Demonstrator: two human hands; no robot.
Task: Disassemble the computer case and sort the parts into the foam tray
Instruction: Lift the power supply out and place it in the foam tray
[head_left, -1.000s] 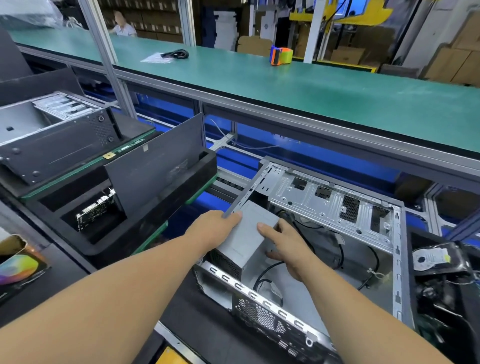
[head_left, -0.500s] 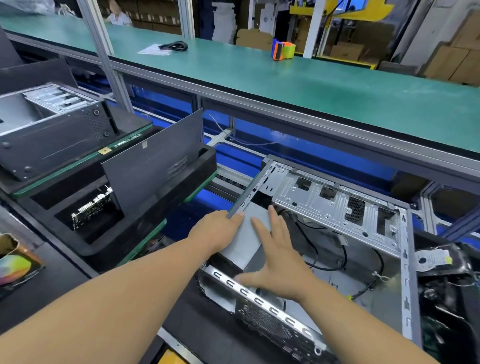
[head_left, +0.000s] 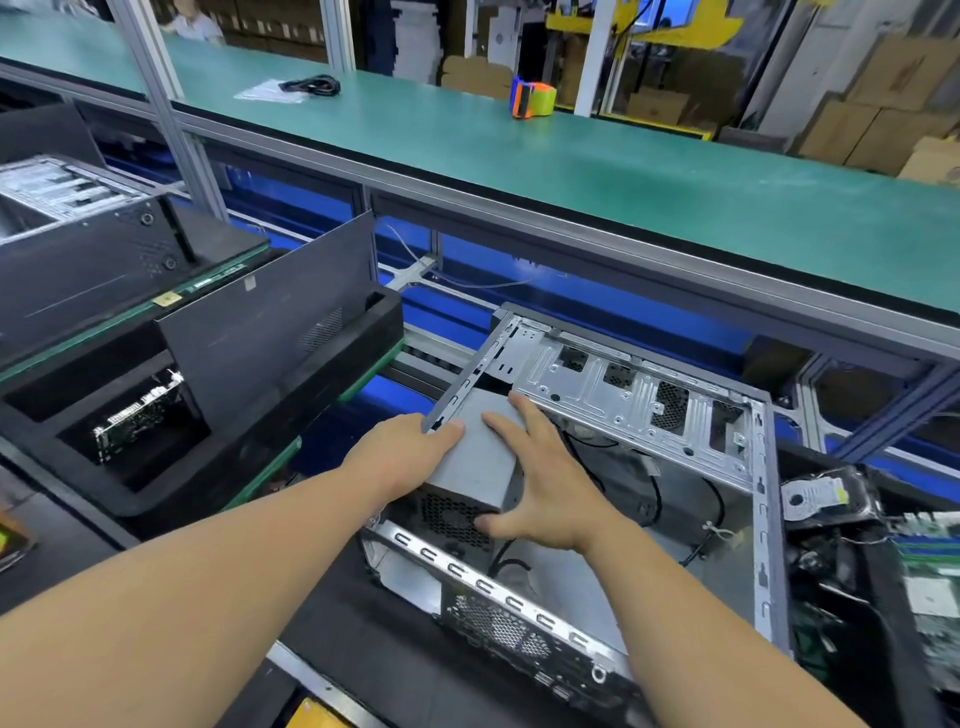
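Gripped by left hand at its far-left edge and spanned by spread right hand, power supply in computer case corner, its cables liable to snag if lifted

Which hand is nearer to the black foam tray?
Left. The left hand grips the power supply on the side facing the foam tray; the right hand lies farther away.

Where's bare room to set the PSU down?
Tray: open slot ahead of the card, beside the panel. Green bench is bare right of the tape. Crowded: case floor with cables, parts pile at right.
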